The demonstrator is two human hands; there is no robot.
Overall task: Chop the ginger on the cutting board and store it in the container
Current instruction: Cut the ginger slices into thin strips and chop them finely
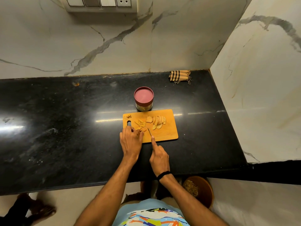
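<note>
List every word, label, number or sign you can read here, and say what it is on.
No readable text anywhere.
The switch plate: a faint mark on its lower edge, too small to read.
The shirt: a colourful print, no legible letters.
The container lid and the cutting board: plain.

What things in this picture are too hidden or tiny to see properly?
Head view:
Knife: only the blade shows; the right hand wraps the handle.
Ginger being cut: mostly under the left hand.
Container: lid on, contents too small to tell.
Switch panel: cut by the top edge.
Bowl on the floor: partly behind the countertop.
</note>
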